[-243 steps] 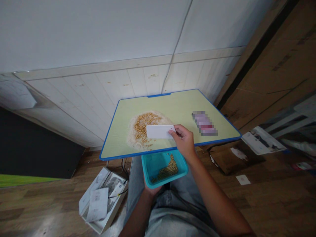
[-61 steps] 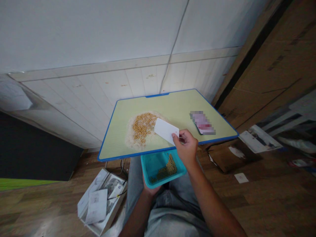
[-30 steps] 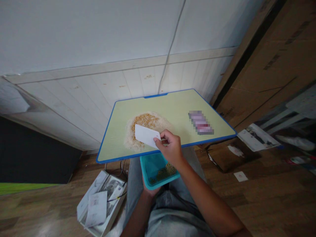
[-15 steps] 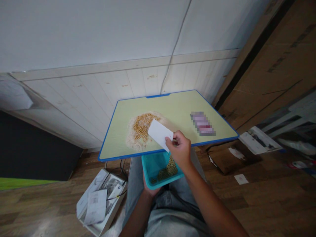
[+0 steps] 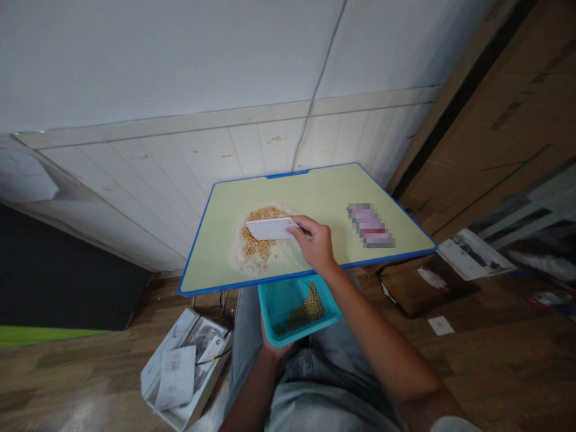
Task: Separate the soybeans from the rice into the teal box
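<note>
My right hand [image 5: 315,241] pinches the right end of a white card [image 5: 271,228], which is tilted over a heap of golden beans [image 5: 258,247]. Pale grains [image 5: 243,258] surround the beans on a light green table [image 5: 324,192] with a blue rim. Below the table's front edge, my left hand [image 5: 275,348] grips a turquoise tray [image 5: 281,300] from its lower left side; most of its fingers are hidden beneath. Several beans [image 5: 310,307] lie in the right and lower part of the tray.
A blurred pinkish item [image 5: 369,225] lies at the table's right. On the floor at the lower left is an open white box [image 5: 198,396] with papers and cables. Large cardboard boxes [image 5: 486,138] stand at the right. A white wall rises behind the table.
My right hand has moved up and left with the card, away from the tray and over the bean heap. The card has turned more level and edge-on. The tray stays in place.
</note>
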Available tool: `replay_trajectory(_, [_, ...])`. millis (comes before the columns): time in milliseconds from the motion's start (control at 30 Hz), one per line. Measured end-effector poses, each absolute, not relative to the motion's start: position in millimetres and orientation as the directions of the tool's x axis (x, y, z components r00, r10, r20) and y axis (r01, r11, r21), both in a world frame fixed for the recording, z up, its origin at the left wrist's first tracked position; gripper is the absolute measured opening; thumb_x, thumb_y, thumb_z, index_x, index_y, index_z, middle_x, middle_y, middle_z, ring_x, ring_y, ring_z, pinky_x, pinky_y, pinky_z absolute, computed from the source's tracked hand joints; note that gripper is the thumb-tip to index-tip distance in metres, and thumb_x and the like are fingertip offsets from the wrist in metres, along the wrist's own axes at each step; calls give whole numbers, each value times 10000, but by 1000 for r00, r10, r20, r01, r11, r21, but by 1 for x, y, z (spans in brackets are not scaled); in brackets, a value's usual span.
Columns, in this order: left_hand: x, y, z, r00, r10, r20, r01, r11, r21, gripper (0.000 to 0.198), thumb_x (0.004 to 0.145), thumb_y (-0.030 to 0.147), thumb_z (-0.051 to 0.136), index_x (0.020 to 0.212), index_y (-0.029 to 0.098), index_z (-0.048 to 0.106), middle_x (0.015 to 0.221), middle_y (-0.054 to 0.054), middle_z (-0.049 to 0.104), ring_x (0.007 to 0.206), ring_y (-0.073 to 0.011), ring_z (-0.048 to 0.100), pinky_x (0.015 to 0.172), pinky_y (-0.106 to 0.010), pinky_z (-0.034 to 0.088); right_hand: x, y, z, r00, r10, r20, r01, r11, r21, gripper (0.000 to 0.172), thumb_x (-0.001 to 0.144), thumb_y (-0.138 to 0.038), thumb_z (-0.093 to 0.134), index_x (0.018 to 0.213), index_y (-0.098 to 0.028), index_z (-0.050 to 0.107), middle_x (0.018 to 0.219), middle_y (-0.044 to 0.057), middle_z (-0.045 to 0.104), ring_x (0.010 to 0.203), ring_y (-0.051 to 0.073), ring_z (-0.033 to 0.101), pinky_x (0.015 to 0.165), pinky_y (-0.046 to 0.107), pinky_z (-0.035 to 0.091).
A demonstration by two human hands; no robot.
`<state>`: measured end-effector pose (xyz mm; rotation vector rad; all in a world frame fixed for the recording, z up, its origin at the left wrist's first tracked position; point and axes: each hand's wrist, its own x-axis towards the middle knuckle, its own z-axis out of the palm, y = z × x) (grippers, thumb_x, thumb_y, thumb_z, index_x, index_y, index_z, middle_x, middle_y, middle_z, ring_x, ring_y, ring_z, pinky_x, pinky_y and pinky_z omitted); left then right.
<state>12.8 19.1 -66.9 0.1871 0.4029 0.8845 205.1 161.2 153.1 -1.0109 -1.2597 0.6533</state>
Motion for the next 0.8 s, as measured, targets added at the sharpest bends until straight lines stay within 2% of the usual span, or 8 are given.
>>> replay_trajectory(167, [12, 18, -71, 543, 775, -323, -701, 631, 332, 739, 1249, 700, 377, 1384, 420, 1048, 1690, -3, 926, 1895, -367, 594, 1648, -617, 222, 206, 164, 153, 103, 877, 469, 143, 453, -880, 37, 965, -294, 928, 995, -294, 950, 1041, 31, 973, 1057, 300, 938, 1022, 402, 757])
replay_trajectory(300, [15, 17, -66, 516, 780, -353, -707, 621, 339, 735, 1262, 704, 376, 1381, 428, 1046, 1673, 19, 935, 1881, -334, 615, 1647, -577, 224, 216, 161, 157, 12, 872, 490, 188, 479, -857, 60, 997, -274, 882, 1001, -313, 927, 1080, 28, 970, 1119, 315, 927, 1080, 425, 744])
replay_trajectory(467, [19, 19, -56, 512, 766, -388, -695, 635, 338, 763, 1269, 695, 365, 1324, 390, 1061, 1606, -4, 967, 1768, -351, 735, 1648, -561, 210, 232, 159, 164, -68, 845, 530, 241, 530, -813, 123, 1036, -245, 811, 1030, -310, 916, 1106, 49, 953, 1130, 320, 886, 1126, 448, 709])
replay_trajectory(600, [18, 18, -52, 498, 767, -405, -693, 633, 345, 773, 1281, 643, 335, 1223, 425, 1075, 1510, 24, 1003, 1609, -357, 850, 1624, -593, 332, 245, 157, 172, -137, 830, 540, 307, 554, -774, 116, 1051, -238, 828, 1025, -315, 912, 1104, 63, 938, 1147, 327, 843, 1136, 457, 687])
replay_trajectory(700, [17, 17, -51, 504, 765, -400, -687, 636, 351, 753, 1276, 640, 355, 1251, 412, 1072, 1502, 3, 1009, 1659, -370, 815, 1610, -616, 376, 252, 155, 175, -159, 823, 545, 311, 566, -763, 128, 1073, -248, 810, 1059, -315, 919, 1125, 65, 938, 1139, 317, 854, 1129, 448, 689])
replay_trajectory(800, [19, 16, -42, 531, 765, -364, -677, 641, 362, 745, 1275, 661, 374, 1270, 385, 1067, 1474, -31, 1020, 1761, -372, 730, 1617, -618, 360, 251, 157, 175, -153, 803, 576, 295, 593, -749, 150, 1106, -261, 793, 1101, -314, 934, 1168, 70, 965, 1154, 315, 891, 1126, 449, 702])
